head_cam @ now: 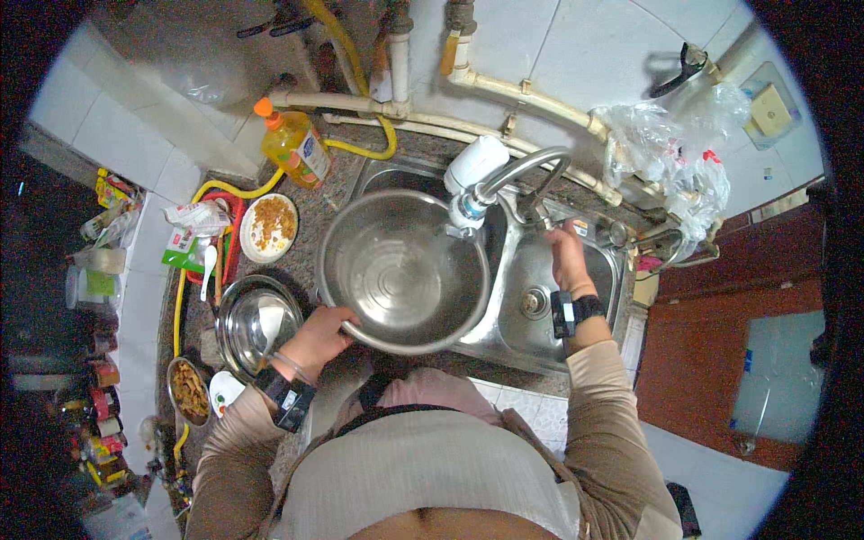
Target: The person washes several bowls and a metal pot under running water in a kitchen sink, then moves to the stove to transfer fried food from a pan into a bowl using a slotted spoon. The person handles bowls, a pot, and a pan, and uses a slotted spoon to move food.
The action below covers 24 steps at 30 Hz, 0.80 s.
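Observation:
A large stainless steel pot (398,283) rests over the left bowl of the double sink, with ripples and reflections on the water-like surface inside. My left hand (322,343) grips its near-left rim. Above the pot's right side hangs the curved metal faucet (516,169) with a white filter unit (476,165) on its spout. At the base of that faucet, my right hand (568,255) reaches to the tap lever (542,219); the fingertips touch or nearly touch it. Below my right hand lies the right sink bowl (520,337) with its round drain (534,304).
Left of the pot stand a steel basin (233,317), a plate of food scraps (268,228), a bowl of food (189,391) and a red basket (234,253). A dish soap bottle (297,148) stands behind. Plastic bags (695,175) hang at right; a yellow hose (177,317) edges the counter.

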Each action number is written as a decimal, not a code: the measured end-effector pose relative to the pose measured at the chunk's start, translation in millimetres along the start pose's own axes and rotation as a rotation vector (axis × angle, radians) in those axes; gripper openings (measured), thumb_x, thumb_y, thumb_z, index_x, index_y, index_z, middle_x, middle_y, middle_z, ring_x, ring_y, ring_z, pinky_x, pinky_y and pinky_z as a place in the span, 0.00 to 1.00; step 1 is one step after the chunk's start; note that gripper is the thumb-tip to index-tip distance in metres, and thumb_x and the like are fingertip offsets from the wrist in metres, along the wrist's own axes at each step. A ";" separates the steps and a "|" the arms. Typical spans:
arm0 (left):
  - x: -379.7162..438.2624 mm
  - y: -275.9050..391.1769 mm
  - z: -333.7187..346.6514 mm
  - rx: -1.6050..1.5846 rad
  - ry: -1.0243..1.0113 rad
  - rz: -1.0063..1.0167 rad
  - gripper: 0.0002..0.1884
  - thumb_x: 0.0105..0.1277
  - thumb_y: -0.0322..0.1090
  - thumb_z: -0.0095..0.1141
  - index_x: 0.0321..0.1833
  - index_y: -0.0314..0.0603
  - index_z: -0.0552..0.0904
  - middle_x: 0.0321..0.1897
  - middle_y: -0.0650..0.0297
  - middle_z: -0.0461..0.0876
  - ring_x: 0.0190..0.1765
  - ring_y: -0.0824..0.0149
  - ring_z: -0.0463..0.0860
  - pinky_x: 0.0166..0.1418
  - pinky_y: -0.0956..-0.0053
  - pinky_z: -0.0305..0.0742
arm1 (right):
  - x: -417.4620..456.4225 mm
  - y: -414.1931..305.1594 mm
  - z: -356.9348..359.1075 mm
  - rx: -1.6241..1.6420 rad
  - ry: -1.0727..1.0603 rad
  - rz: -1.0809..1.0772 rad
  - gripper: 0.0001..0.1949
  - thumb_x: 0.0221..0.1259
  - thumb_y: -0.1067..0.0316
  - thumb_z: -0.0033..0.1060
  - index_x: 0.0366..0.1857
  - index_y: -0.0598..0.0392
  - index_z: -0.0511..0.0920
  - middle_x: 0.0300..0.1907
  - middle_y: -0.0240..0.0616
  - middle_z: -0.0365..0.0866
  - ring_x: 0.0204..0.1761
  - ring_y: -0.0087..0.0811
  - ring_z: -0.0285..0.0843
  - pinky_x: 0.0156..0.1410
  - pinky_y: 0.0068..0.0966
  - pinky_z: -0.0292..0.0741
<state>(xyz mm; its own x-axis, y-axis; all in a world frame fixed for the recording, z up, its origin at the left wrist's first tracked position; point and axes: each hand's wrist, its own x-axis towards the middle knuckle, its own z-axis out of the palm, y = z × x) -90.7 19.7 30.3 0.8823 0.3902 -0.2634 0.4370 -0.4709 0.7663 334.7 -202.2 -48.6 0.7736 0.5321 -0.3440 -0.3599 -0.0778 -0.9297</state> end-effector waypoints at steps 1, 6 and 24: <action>1.0 6.9 -4.0 0.071 0.033 -0.001 0.05 0.54 0.27 0.63 0.33 0.41 0.82 0.33 0.54 0.83 0.43 0.50 0.82 0.46 0.61 0.76 | 7.9 2.3 -1.6 -0.021 0.048 0.005 0.43 0.48 0.71 0.56 0.74 0.64 0.51 0.60 0.43 0.64 0.59 0.32 0.62 0.62 0.23 0.57; 23.4 -25.9 13.6 -0.212 0.141 -0.135 0.35 0.54 0.19 0.55 0.66 0.50 0.62 0.53 0.57 0.75 0.52 0.55 0.77 0.52 0.61 0.74 | 18.2 9.0 -23.6 -0.010 0.082 -0.059 0.37 0.53 0.69 0.52 0.73 0.59 0.60 0.58 0.31 0.72 0.52 0.24 0.69 0.55 0.16 0.63; 31.2 42.8 -40.4 0.288 0.789 0.212 0.51 0.44 0.08 0.47 0.78 0.39 0.49 0.77 0.49 0.51 0.79 0.48 0.50 0.80 0.64 0.46 | -56.9 94.2 50.7 -0.274 0.084 -0.098 0.37 0.57 0.76 0.61 0.73 0.57 0.56 0.64 0.52 0.72 0.64 0.42 0.72 0.68 0.31 0.68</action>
<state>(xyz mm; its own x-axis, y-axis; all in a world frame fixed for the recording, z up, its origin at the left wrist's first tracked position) -51.5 43.7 78.7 0.6178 0.6560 0.4336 0.3979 -0.7364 0.5472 230.3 -197.0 -110.0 0.8423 0.4775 -0.2500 -0.1364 -0.2599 -0.9559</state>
